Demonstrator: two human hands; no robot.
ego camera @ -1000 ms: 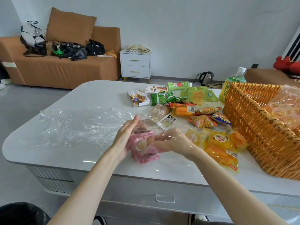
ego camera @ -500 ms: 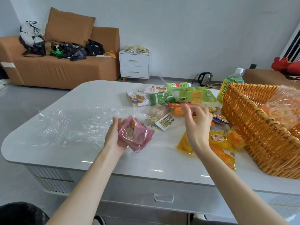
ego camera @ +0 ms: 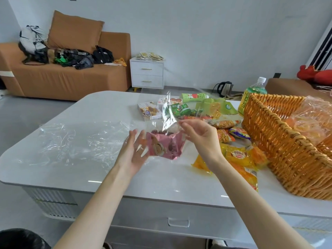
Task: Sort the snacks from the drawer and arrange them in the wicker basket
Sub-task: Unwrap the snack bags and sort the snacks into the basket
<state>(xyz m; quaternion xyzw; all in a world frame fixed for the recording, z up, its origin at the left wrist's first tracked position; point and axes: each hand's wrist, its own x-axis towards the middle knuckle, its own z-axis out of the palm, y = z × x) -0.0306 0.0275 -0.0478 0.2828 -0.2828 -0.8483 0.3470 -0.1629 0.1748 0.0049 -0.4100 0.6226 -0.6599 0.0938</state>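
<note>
Pink snack pack (ego camera: 164, 147) in clear bag (ego camera: 168, 114), above table (ego camera: 89, 177), left of wicker basket (ego camera: 280, 141). Hands: right hand (ego camera: 201, 135) pinches bag's top film; left hand (ego camera: 133, 151) flat, fingers spread, against bag. Yellow packets (ego camera: 239, 157) between bag and basket; one bottle (ego camera: 254, 94) at basket's far corner.

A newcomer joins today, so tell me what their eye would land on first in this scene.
First, the pink snack packets in a clear bag over the table's middle, its film pinched in the grip of the right hand, with the open left hand beside it. Next, the big wicker basket at the table's right, with yellow snack packets lying just left of it.
</note>
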